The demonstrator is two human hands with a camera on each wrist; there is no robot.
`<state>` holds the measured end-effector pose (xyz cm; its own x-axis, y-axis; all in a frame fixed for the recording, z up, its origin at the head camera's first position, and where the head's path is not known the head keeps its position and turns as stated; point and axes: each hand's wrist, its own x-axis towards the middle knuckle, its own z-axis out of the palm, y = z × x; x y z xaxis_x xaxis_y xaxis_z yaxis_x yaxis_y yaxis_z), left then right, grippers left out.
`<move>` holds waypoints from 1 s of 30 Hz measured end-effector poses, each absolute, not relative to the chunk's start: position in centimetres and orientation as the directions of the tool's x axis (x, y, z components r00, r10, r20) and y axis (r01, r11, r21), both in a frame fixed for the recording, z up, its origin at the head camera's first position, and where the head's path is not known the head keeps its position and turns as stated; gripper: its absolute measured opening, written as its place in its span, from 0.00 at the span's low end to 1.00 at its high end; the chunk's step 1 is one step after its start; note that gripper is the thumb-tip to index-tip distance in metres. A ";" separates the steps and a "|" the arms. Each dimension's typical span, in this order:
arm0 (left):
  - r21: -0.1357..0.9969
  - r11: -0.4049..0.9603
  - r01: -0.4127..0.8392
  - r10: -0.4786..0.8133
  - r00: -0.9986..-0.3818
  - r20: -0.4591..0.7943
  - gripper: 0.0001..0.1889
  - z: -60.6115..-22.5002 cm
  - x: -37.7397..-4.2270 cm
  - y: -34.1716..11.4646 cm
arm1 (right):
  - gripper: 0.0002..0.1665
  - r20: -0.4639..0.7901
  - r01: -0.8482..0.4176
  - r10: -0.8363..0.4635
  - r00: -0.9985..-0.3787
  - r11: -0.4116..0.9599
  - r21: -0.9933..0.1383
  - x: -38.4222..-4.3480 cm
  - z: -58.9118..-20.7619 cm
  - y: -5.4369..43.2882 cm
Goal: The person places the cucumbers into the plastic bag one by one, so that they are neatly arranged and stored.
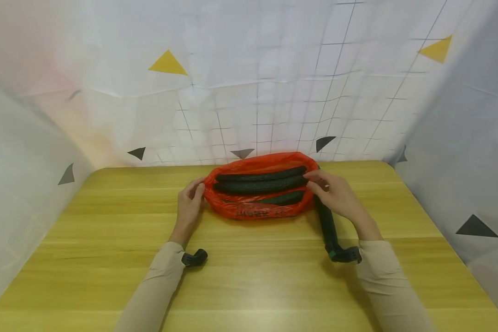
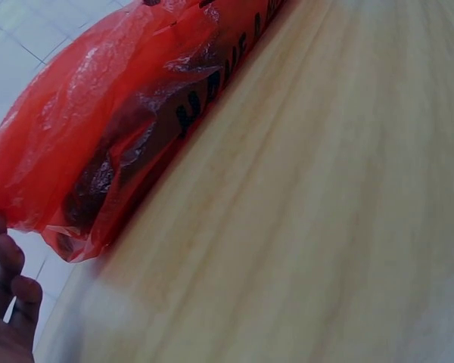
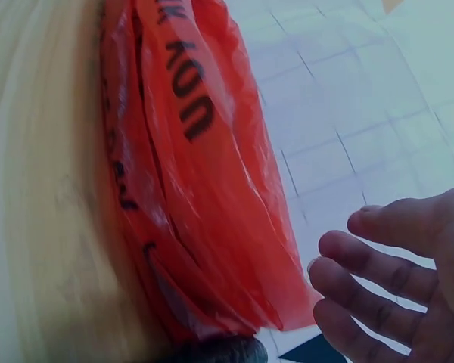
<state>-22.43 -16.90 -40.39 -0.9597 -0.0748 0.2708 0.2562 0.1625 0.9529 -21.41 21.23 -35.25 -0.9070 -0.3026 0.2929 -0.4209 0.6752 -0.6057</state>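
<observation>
A red plastic bag (image 1: 253, 213) with printed lettering lies on the table, its mouth spread toward the head camera. Three dark green cucumbers (image 1: 260, 186) show inside, side by side. My left hand (image 1: 189, 199) pinches the bag's left edge between thumb and fingers; in the left wrist view its fingertips (image 2: 9, 253) are at the red plastic. By the bag's right rim, my right hand (image 1: 335, 193) has its fingers loosely extended, holding nothing. Below that hand, another cucumber (image 1: 326, 221) lies outside the bag along its right side, and its dark end shows in the right wrist view.
The wooden table (image 1: 257, 281) runs back to a white sheet (image 1: 249, 106) with grid lines and triangles. Grey-white sheets hang at both sides. Black wrist cameras (image 1: 195, 257) are on both sleeves; the right one overlaps the loose cucumber's near end in the head view.
</observation>
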 end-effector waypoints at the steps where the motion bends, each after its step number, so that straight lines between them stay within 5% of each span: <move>1: 0.953 0.162 0.258 -0.074 -0.959 0.272 0.16 -40.4 -22.4 -16.9 | 0.15 0.287 -0.409 -0.291 -0.913 0.677 -0.612 -21.5 -35.2 21.5; 15: 0.956 0.160 0.248 -0.083 -0.961 0.263 0.16 -40.5 -22.4 -16.9 | 0.24 0.137 -0.227 -0.182 -0.974 0.738 -0.635 -21.5 -35.5 24.9; 30: 0.953 0.178 0.244 -0.082 -0.962 0.261 0.16 -40.4 -22.3 -16.8 | 0.53 -0.168 -0.035 -0.159 -0.973 0.820 -0.571 -22.2 -37.6 25.1</move>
<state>-22.32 -16.84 -40.39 -0.9618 -0.0816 0.2612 0.2437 0.1781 0.9533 -22.24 25.07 -37.59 -0.9730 -0.1586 -0.1677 -0.0351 0.8199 -0.5714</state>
